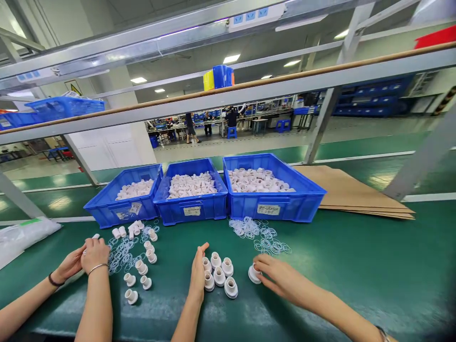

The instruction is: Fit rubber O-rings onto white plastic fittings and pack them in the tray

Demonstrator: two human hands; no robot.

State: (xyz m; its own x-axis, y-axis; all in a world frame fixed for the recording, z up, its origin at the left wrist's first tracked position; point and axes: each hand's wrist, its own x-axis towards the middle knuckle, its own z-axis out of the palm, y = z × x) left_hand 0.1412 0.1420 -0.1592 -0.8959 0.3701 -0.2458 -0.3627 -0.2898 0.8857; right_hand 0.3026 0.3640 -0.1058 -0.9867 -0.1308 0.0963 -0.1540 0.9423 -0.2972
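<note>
My left hand stands on edge, fingers straight and thumb out, against the left side of a cluster of white flanged plastic fittings. It is open and grips none of them. To the right, my right hand has its fingers closed around another white flanged fitting, which sits on the green tabletop and is partly hidden by the fingers. Just beyond that hand lie loose pale-blue rings, with a denser pile of rings behind them.
Blue bins of white parts line the back, with cardboard sheets on the right. At left, a co-worker's hands hold a small white part near rings and several fittings. A metal shelf frame spans overhead.
</note>
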